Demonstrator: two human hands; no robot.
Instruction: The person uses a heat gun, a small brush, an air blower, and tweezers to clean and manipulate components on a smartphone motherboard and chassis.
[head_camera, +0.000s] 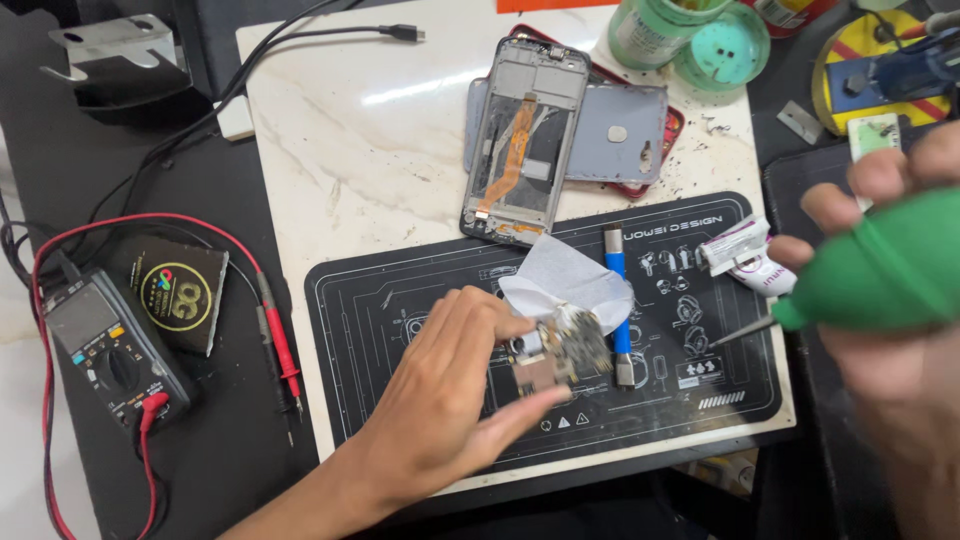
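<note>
Right hand (900, 330), nearest my lens and blurred, fingers wrapped shut around a green rubber air blower (880, 270); its thin metal nozzle (745, 330) points left toward the circuit board (555, 355); nozzle tip and board stand near but apart. Left hand (450, 400), thumb and forefinger pinched on the small board, holding it lifted above the black work mat (400, 300); a crumpled white tissue (565, 285) sits touching the board's upper edge, whether gripped too I cannot tell. Blue-handled tool (618, 300) lies on the mat just beside the board, on its right. Stripped phone frame (520, 140) with an orange flex cable lies farther up on the white marble table (350, 130), partly over a grey back cover (620, 130). Multimeter (105, 350) with red leads rests well apart at the left; green jar (665, 30) at the top edge. Step in hand, as I judge it: cleaning the board, tissue work giving way to air. Next move calls for bringing the nozzle close over the board, keeping the pinch firm at the edge so the puff does not tip it loose.
</note>
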